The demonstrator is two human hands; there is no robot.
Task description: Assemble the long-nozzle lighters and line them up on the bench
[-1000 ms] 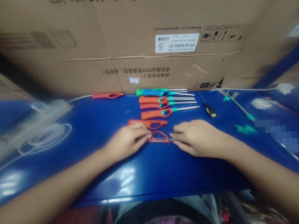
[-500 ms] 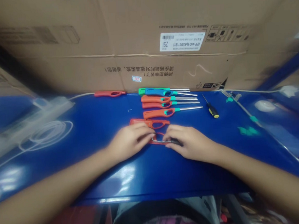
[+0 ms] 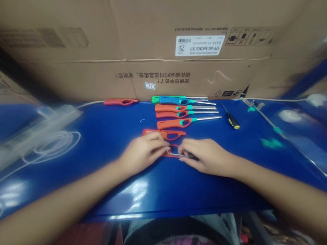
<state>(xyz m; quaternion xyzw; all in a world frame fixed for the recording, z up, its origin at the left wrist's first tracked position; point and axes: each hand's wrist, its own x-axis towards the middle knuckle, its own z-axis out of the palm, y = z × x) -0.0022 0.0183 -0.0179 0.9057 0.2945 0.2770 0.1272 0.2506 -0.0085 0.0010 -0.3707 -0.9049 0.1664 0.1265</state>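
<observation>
Head view: both bare hands working close together over the blue bench (image 3: 172,199). Right hand (image 3: 207,155) is gripping a thin metal rod (image 3: 180,156) by its dark end, fingers curling tight round it. The rod is running leftward from those fingers, its bent tip reaching the left hand (image 3: 146,152). Left fingertips are meeting at that tip; whether they are pinching rod or casing, cannot tell. A red casing with a finger loop (image 3: 174,145) is lying between the two hands, under the rod, partly hidden by the left fingers.

Just beyond the left hand, an orange casing (image 3: 152,132) is lying flat. Farther off, beyond the gap between the hands, long-nosed lighters are lying in a row, noses pointing right: orange ones (image 3: 168,124), a blue one (image 3: 170,100), a green one (image 3: 155,99). Another red casing (image 3: 113,102) is lying well beyond the left hand.

Beyond the right hand and to its right, a black-and-yellow screwdriver (image 3: 231,121) is resting; teal pieces (image 3: 271,143) are lying farther right. Coiled white cable (image 3: 52,146) is sitting well left of the left hand.
</observation>
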